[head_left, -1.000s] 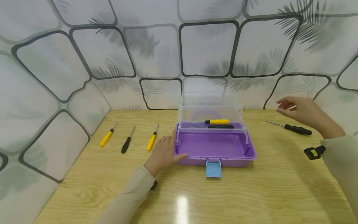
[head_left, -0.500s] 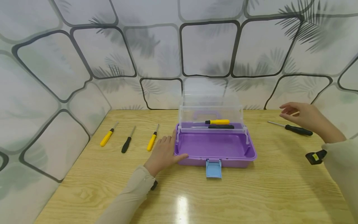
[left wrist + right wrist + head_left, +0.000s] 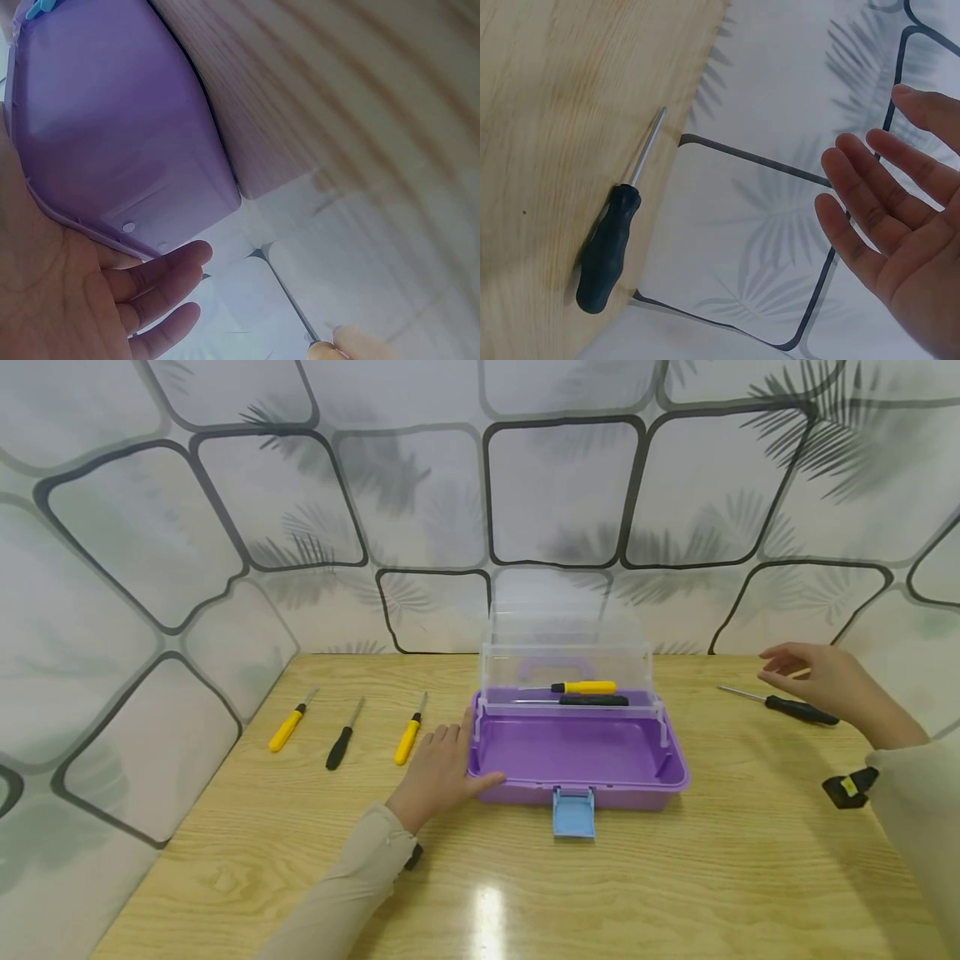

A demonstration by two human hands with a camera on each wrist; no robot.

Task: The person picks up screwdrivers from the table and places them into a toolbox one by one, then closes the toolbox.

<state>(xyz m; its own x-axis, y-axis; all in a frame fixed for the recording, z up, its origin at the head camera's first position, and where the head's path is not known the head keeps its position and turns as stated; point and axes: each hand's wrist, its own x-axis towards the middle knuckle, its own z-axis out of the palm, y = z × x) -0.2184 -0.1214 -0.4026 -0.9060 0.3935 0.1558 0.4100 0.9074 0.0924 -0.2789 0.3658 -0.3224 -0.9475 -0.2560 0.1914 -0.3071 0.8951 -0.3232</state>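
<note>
The purple toolbox (image 3: 581, 796) stands with its clear lid (image 3: 566, 618) raised and its blue latch (image 3: 573, 814) hanging down in front. My left hand (image 3: 442, 770) rests against the left end of the box, thumb along the front corner; in the left wrist view its fingers (image 3: 161, 281) are extended past the purple wall. A yellow screwdriver (image 3: 588, 687) and a black screwdriver (image 3: 594, 700) lie at the back of the box, seen through the lid. My right hand (image 3: 821, 681) hovers at the right, holding nothing, above another black-handled screwdriver (image 3: 609, 247) lying on the table.
Left of the box, a yellow screwdriver (image 3: 287, 729), a black screwdriver (image 3: 340, 747) and a second yellow screwdriver (image 3: 406, 742) lie apart on the wooden table (image 3: 637, 893). A patterned wall covering (image 3: 420, 502) rises behind the table and along its left side.
My right hand has shifted a little right and lower, staying over the black screwdriver. The left hand and the toolbox hold their place.
</note>
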